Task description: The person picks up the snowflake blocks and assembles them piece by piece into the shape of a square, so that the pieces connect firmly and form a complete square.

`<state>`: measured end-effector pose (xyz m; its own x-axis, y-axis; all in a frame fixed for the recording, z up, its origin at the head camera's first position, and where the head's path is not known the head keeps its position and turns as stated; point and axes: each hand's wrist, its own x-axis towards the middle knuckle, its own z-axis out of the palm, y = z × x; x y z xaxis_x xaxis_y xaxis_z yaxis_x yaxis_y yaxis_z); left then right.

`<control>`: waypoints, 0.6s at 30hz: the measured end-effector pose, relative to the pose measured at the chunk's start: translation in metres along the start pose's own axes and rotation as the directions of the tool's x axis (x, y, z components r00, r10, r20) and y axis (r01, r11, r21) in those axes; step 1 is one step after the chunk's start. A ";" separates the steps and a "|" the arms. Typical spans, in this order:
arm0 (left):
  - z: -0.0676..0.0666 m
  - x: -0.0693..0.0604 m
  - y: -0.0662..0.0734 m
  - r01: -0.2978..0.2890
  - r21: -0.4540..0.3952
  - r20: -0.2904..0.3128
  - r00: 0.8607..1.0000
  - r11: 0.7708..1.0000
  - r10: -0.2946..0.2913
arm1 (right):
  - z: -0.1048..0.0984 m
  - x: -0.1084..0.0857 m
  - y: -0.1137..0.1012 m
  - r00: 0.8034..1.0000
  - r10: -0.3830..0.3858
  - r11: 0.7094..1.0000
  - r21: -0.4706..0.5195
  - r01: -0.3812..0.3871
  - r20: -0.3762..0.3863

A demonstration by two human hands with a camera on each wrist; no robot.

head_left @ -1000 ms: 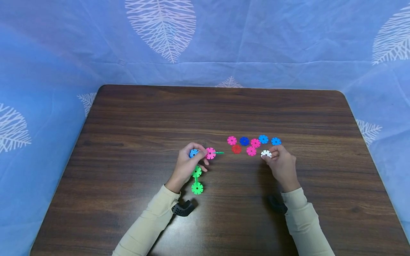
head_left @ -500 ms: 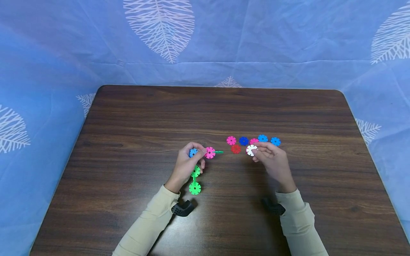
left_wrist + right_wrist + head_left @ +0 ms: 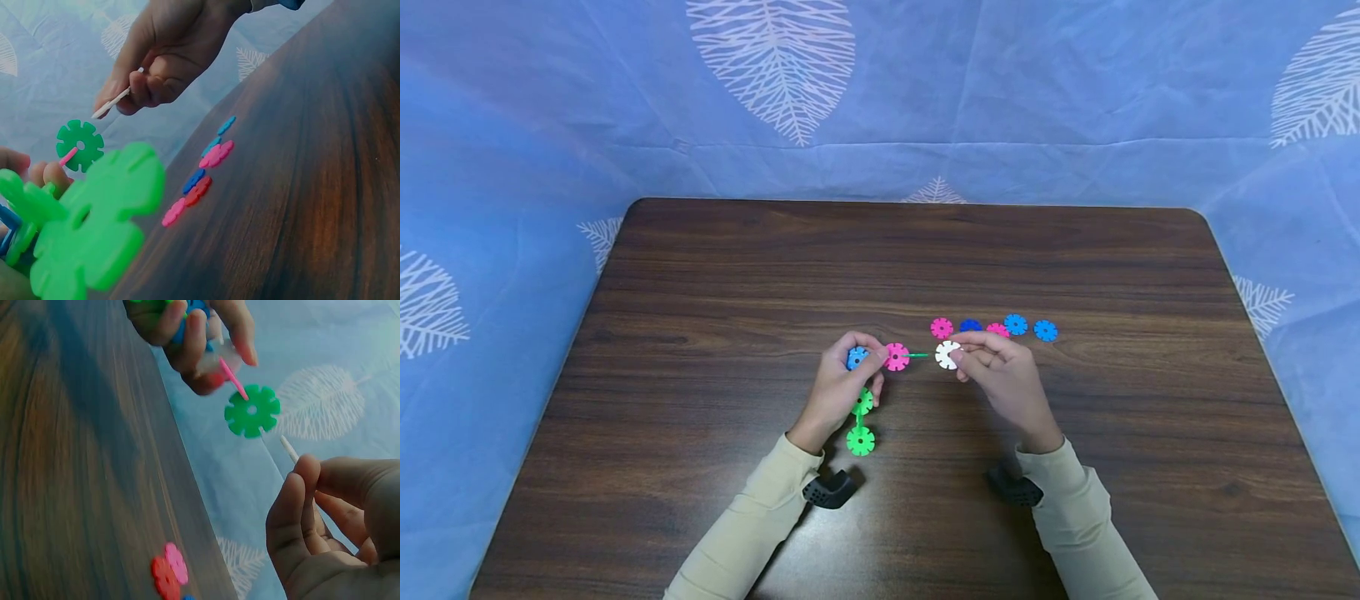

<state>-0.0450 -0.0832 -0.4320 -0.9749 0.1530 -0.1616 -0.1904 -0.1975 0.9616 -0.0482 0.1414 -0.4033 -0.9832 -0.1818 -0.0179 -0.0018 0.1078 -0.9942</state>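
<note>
The left hand (image 3: 842,379) grips a joined chain of notched discs: a blue disc (image 3: 857,358), a pink disc (image 3: 897,357), a green disc (image 3: 918,355) seen edge-on at the right end, and light green discs (image 3: 861,441) hanging toward the wrist. Between thumb and fingers the right hand (image 3: 1006,379) pinches a white disc (image 3: 947,355), a short gap to the right of the edge-on green disc. In the right wrist view that green disc (image 3: 252,411) is face-on beside the edge of the white disc (image 3: 289,449), not touching it.
Loose discs lie on the wooden table (image 3: 760,275) behind the right hand: pink (image 3: 942,327), dark blue (image 3: 970,325), another pink (image 3: 997,329) and two light blue (image 3: 1016,324). A red disc (image 3: 199,190) shows in the left wrist view. Patterned blue cloth (image 3: 1037,92) surrounds the table.
The right hand has carried the white disc leftward from the right end of the loose discs, close to the chain. The left hand has barely moved and keeps its grip.
</note>
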 end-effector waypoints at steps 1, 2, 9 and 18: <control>0.000 0.000 0.000 0.000 -0.003 0.001 1.000 1.000 0.000 | 0.002 0.000 0.000 1.000 -0.001 1.000 -0.004 0.002 0.005; 0.000 0.000 0.000 -0.001 -0.003 0.001 1.000 1.000 0.001 | 0.003 0.001 -0.001 1.000 -0.001 1.000 -0.006 0.001 0.009; -0.002 -0.001 0.001 -0.010 0.009 0.006 1.000 1.000 0.009 | 0.009 0.003 -0.001 1.000 0.002 0.999 -0.042 -0.001 0.030; -0.003 0.000 0.001 -0.021 0.015 -0.004 1.000 1.000 0.021 | 0.011 0.005 -0.003 1.000 -0.009 0.997 -0.077 0.011 0.029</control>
<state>-0.0452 -0.0870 -0.4313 -0.9793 0.1445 -0.1419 -0.1677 -0.1860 0.9681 -0.0507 0.1291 -0.4018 -0.9774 -0.2110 -0.0123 -0.0267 0.1808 -0.9832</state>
